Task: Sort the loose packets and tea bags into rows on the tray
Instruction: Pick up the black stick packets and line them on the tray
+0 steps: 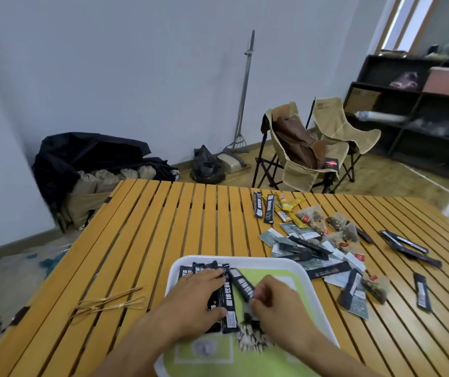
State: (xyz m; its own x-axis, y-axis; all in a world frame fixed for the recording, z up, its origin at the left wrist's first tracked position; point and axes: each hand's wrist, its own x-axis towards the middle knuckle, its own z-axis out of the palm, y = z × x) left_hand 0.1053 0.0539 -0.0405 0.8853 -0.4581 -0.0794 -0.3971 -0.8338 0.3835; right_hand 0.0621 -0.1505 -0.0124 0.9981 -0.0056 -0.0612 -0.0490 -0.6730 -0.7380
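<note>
A white tray (294, 265) with a green printed floor lies at the table's near edge. Several black stick packets (199, 268) lie side by side along its left part. My left hand (196, 303) rests flat on that row, fingers spread over the packets. My right hand (272, 303) pinches the lower end of one black stick packet (241, 282), which lies tilted on the tray beside the row. To the right of the tray sits a loose heap of grey sachets, black sticks and mesh tea bags (315, 240). Yellow sticks (288, 208) lie at the far end of the heap.
The table is yellow slatted wood (163, 227). Bamboo skewers (109, 303) lie left of the tray. More black sticks (408, 247) and one alone (422, 295) lie at the right. Two folding chairs (313, 148), bags and dark shelves stand beyond the table.
</note>
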